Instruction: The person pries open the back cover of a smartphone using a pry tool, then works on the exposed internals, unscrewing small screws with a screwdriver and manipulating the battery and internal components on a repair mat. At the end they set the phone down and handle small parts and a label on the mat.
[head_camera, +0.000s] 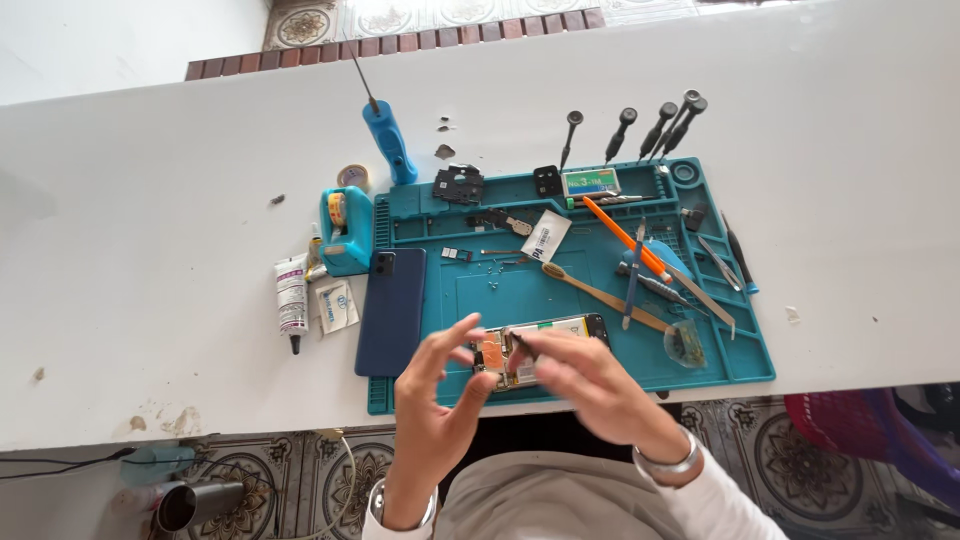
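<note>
Hands first, nearest the camera: left hand (432, 395) is open, fingers spread and curled, hovering just left of the opened phone (535, 348), gripping nothing. Right hand (590, 385) sits over the phone's near end, fingertips pinched around a thin dark tool (522, 345) whose tip is on the exposed board area. Motion blur on both hands; exact contact of the left fingertips with the phone can't be told. Metal watch (668, 463) on the right wrist.

Phone lies face-down, back removed, orange and gold internals showing, on the near edge of the teal repair mat (740, 350).

Just left of it: blue phone back cover (391, 310), half on the mat, half on the white table (150, 200).

Mid mat: wooden-handled brush (600, 295), orange pry tool (625, 238), tweezers (700, 295), small clear bag (686, 343), white sachet (545, 237), loose screws and small black parts.

Left of the mat: white glue tube (292, 300), small white packet (337, 305), teal tape dispenser (345, 230), tape roll (352, 177).

Far edge: blue-handled screwdriver (388, 140) lying on the table, and a row of black precision screwdrivers (655, 125) standing along the back of the mat.

Floor, lower left: heat gun (195, 503) with cable.
</note>
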